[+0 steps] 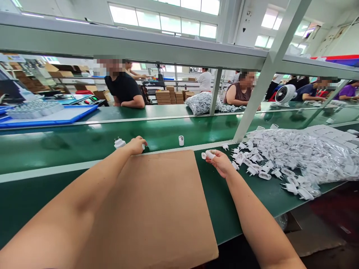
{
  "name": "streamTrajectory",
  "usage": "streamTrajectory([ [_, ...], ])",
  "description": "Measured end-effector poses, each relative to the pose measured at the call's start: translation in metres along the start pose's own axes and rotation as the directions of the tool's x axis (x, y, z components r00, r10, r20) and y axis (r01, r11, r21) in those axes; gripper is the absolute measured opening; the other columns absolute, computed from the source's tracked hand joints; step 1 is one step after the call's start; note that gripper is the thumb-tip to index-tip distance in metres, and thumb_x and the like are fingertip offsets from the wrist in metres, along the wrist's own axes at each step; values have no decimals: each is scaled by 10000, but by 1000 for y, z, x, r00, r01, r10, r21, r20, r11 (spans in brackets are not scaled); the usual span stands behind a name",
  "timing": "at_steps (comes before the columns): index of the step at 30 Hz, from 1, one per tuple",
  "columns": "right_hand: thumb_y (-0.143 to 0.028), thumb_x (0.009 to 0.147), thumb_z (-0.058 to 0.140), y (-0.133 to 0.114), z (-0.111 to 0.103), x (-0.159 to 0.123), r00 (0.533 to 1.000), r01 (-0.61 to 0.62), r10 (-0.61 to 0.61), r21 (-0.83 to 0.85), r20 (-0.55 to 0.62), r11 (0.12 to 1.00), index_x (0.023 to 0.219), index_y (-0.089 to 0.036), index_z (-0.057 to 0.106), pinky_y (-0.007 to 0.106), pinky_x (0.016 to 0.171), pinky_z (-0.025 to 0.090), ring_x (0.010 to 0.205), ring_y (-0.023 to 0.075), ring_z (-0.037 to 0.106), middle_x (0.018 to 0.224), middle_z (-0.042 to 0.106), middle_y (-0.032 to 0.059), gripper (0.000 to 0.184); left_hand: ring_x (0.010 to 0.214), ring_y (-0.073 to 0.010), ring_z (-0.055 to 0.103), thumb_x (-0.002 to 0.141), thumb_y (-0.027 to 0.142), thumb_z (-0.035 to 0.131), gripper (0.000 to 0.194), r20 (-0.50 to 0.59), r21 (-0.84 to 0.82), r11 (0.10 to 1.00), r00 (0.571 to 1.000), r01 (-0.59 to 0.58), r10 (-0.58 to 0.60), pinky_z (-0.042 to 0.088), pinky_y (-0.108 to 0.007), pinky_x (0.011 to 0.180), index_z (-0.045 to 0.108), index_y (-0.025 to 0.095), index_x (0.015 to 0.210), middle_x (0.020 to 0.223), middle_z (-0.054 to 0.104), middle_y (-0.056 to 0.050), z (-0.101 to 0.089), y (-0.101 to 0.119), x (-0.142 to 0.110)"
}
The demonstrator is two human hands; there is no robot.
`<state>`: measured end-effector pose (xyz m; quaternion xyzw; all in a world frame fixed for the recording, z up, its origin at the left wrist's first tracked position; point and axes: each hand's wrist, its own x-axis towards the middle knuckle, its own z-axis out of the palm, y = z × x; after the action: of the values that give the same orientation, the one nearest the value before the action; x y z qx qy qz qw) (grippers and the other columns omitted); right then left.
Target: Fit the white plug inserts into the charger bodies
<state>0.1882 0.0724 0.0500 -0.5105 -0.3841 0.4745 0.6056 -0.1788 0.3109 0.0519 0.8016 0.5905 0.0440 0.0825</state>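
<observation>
My left hand (136, 145) reaches to the far edge of a brown cardboard sheet (157, 209) and is closed on a small white plug part whose tip shows by the fingers. Just left of it another white plug part (119, 143) lies on the green conveyor belt (84, 145). My right hand (218, 161) hovers over the green table to the right of the cardboard, pinching a white plug part (209, 154). A big pile of white plug parts (283, 160), partly in clear plastic bags, lies right beside that hand.
A lone white part (181, 140) stands on the belt. A slanted metal frame post (266, 74) crosses in front. Across the belt sit several other workers, a blue tray (56, 116), a bag of white parts (200, 102), a small fan (284, 94) and stacked boxes.
</observation>
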Motion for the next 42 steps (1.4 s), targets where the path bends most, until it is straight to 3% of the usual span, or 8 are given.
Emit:
streamTrajectory([
  [4,-448,462,1000,-7,2,-3,996,-38,34,56,85,998,918,-208,765,351,867,591,934,206,722,1010,785,59,566,1048,-302,653,735,412,701,406,-136,-38,997,989,-71,65,508,-369,987,738,177,1063,1179,593,-112,-19,13,-23],
  [8,-447,509,977,-7,5,-5,993,-40,42,-16,112,999,918,-209,779,304,766,557,863,176,700,999,786,50,513,924,-239,624,741,586,793,457,-290,-257,937,944,-237,160,501,-328,859,727,187,953,1024,625,-59,-21,66,-84],
  [16,-598,648,898,-3,25,-21,974,51,-6,-189,227,981,961,-193,737,271,624,505,783,178,693,922,772,68,536,762,-179,553,704,540,892,406,-235,-576,714,917,-398,322,417,-299,685,704,192,794,846,583,-22,44,159,-162],
  [20,-547,698,895,4,36,-31,958,284,-240,-399,157,872,925,-192,729,349,741,574,786,194,695,886,756,54,452,711,-159,528,702,464,894,372,-186,-685,645,938,-338,294,418,-299,670,724,180,873,833,559,-8,64,163,-161],
  [24,-362,900,746,5,48,-44,818,565,-503,-559,279,607,974,-212,750,343,754,576,801,174,669,951,720,42,168,685,-147,531,697,441,881,374,-99,-791,559,954,-247,282,420,-292,650,738,178,921,834,569,-2,67,160,-159],
  [27,-202,928,652,7,54,-48,717,672,-531,-651,452,353,1067,-228,749,346,752,555,868,202,647,951,702,50,171,665,-135,518,713,361,856,249,-109,-807,529,946,-264,305,405,-287,642,701,171,754,787,539,6,66,160,-158],
  [30,-96,880,604,11,57,-46,684,690,-478,-702,551,176,1073,-221,732,358,758,536,915,238,626,931,685,63,263,645,-124,500,708,313,854,232,-134,-820,498,941,-281,310,393,-284,641,674,168,689,749,518,16,66,161,-157],
  [42,-47,841,546,12,63,-43,696,679,-459,-713,553,171,1014,-234,714,347,736,502,873,246,620,906,684,59,306,646,-118,528,718,291,847,187,-132,-819,501,942,-279,308,414,-266,625,708,169,746,780,533,15,65,160,-156],
])
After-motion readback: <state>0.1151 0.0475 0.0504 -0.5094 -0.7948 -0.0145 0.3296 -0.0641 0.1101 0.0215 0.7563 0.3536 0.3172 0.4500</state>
